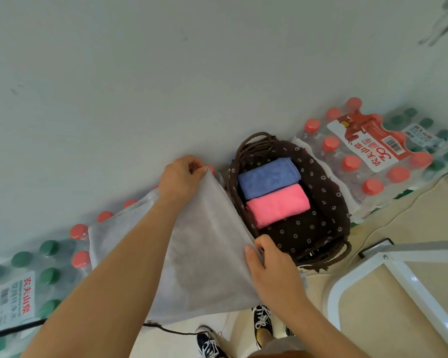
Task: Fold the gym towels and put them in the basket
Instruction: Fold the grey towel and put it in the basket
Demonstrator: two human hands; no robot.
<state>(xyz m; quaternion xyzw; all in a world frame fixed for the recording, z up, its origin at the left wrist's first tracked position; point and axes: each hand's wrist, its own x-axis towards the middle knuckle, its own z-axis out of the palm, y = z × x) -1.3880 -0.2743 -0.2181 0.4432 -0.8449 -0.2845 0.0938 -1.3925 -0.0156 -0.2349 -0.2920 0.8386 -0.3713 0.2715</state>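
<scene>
Left hand (183,178): raised and extended forward, near the wall; thumb and fingertips pinch the far top corner of the grey towel (204,254).
Left forearm: crosses in front of the cloth from the lower left.
Right hand (270,267): lower and nearer to the body; thumb on top, pinching the near corner of the same towel edge, just beside the basket (330,188).
Grey towel: held in the air, its upper edge stretched taut between the two hands, the rest hanging down and to the left.
Basket: on the floor against the wall, dark brown with a flower-print liner and rope handles.
Basket contents: folded blue towel (268,177) at the far end, folded pink towel (278,204) touching it on the near side.
Hidden: the right hand's fingers behind the cloth; the basket's left rim behind the towel edge; part of the left bottle pack (23,280) behind the towel.
Cut off: both arms at the bottom border; white table frame (398,280) at the right border.
Hard to make out: small print on the right bottle pack (373,151); blurred grey object in the top right corner.
Below the towel: two dark laced shoes (263,319), a black cable (171,330).
</scene>
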